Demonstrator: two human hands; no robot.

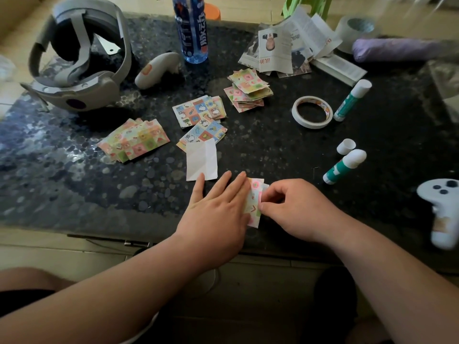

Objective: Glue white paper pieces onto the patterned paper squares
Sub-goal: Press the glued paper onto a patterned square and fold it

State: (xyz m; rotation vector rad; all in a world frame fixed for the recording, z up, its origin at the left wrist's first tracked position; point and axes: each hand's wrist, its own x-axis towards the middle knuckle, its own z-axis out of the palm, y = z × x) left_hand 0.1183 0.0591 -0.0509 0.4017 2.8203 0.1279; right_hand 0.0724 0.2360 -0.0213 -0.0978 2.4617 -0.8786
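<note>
Dark speckled bench (273, 150) carries everything.
Far left: grey headset (99, 90), grey controller (156, 70) just right of it.
Far centre: blue bottle (192, 33), upright.
Far right: newspaper clippings (275, 48) in a loose heap.
Right edge: white controller (442, 212), blurred.
Patterned stacks: left stack (135, 140), middle stacks (198, 111), far stack (248, 90), all apart from each other.
White paper (201, 160) lies flat, its far end over the nearest middle stack, its near end just beside the left fingertips.
Tape ring (311, 124) lies flat, right of centre; capped glue stick (351, 100) just right of it.
Second glue stick (344, 167) lies nearer, loose cap (346, 146) just beside it.
Left grip (218, 207): fingers straight and flat, pressing down on the left part of the patterned square (254, 202).
Right grip (293, 207): fingers curled, pinching that square's right edge.
The square sits at near centre of the bench, between both grips. A white sliver shows at its far right edge.
</note>
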